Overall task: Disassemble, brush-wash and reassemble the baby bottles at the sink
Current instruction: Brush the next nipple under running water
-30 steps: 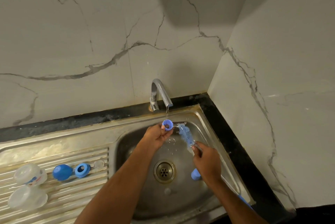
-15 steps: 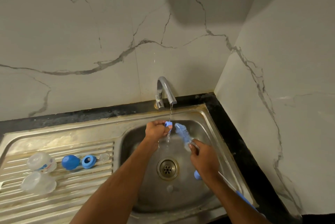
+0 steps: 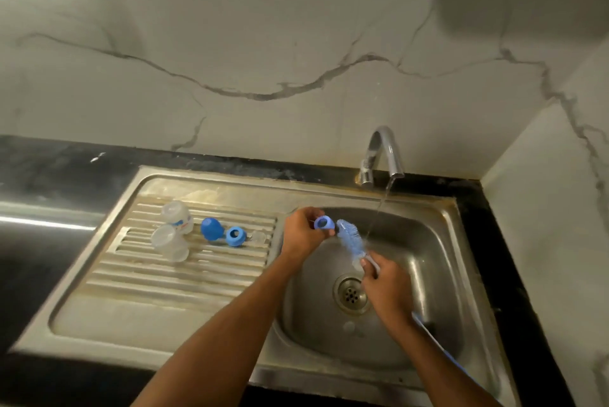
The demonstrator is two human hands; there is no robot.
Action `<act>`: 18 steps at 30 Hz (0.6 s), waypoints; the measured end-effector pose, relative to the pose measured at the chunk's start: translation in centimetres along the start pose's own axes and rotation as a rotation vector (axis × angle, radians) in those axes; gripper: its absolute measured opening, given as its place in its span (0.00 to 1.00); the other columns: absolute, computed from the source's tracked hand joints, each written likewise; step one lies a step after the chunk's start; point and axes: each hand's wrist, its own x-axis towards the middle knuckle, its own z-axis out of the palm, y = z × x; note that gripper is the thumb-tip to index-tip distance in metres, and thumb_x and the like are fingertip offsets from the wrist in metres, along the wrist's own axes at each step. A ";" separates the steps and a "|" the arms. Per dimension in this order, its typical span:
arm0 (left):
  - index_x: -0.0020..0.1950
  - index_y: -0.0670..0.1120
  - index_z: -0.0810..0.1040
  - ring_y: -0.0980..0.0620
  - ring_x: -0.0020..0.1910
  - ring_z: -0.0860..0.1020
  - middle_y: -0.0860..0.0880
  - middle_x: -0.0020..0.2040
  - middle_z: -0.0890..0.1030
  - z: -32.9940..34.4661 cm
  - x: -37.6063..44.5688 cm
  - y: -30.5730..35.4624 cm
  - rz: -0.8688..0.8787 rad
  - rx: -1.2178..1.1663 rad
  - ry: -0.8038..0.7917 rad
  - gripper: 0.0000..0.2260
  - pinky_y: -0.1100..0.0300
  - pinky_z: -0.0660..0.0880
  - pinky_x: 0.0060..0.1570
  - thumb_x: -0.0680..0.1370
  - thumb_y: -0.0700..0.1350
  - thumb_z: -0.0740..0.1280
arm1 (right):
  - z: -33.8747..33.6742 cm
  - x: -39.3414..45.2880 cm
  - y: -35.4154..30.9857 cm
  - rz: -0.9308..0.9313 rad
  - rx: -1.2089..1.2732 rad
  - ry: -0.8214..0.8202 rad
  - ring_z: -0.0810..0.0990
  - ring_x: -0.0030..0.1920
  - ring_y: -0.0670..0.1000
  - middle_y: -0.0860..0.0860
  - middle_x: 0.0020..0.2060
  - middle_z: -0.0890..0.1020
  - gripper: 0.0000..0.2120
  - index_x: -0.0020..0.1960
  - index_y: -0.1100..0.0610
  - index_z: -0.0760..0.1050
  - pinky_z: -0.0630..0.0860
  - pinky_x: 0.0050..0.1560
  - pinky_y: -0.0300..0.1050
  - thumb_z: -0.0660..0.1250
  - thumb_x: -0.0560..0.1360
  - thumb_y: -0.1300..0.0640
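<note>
Nothing readable here tbh, the clear bottle (image 3: 178, 216) has a colored print but it's too blurry.

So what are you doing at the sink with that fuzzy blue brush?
Washing baby bottle parts. The left hand holds a small blue ring, and the right hand holds the bottle brush with its tip at the ring. The tap is running. Two clear bottles and more blue parts wait on the drainboard.
</note>
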 end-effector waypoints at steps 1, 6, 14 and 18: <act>0.45 0.49 0.83 0.57 0.39 0.83 0.52 0.39 0.85 -0.6 -0.5 -0.5 0.016 0.014 0.024 0.10 0.63 0.80 0.41 0.66 0.42 0.80 | 0.5 0.0 -0.1 -0.012 0.002 -0.009 0.79 0.34 0.45 0.44 0.33 0.81 0.05 0.48 0.49 0.81 0.70 0.30 0.39 0.66 0.78 0.54; 0.46 0.49 0.82 0.61 0.37 0.80 0.55 0.39 0.83 -4.2 -2.0 -3.7 0.005 0.107 0.138 0.11 0.66 0.78 0.39 0.67 0.43 0.79 | 3.0 -0.4 -1.3 -0.041 0.007 0.002 0.80 0.35 0.50 0.47 0.36 0.84 0.05 0.49 0.50 0.82 0.76 0.34 0.45 0.68 0.77 0.55; 0.46 0.45 0.82 0.54 0.43 0.79 0.53 0.41 0.80 -11.2 -3.6 -7.6 0.035 0.244 0.242 0.08 0.58 0.78 0.45 0.69 0.41 0.77 | 6.9 -0.9 -4.4 -0.065 -0.047 0.022 0.81 0.37 0.58 0.50 0.37 0.84 0.07 0.50 0.50 0.81 0.79 0.35 0.52 0.66 0.75 0.53; 0.44 0.41 0.82 0.49 0.41 0.78 0.47 0.40 0.81 -13.5 -4.1 -10.2 0.028 0.284 0.277 0.07 0.53 0.75 0.41 0.67 0.39 0.75 | 8.2 -1.7 -6.1 -0.087 -0.044 0.041 0.79 0.35 0.59 0.51 0.33 0.83 0.03 0.45 0.53 0.80 0.75 0.33 0.50 0.67 0.74 0.56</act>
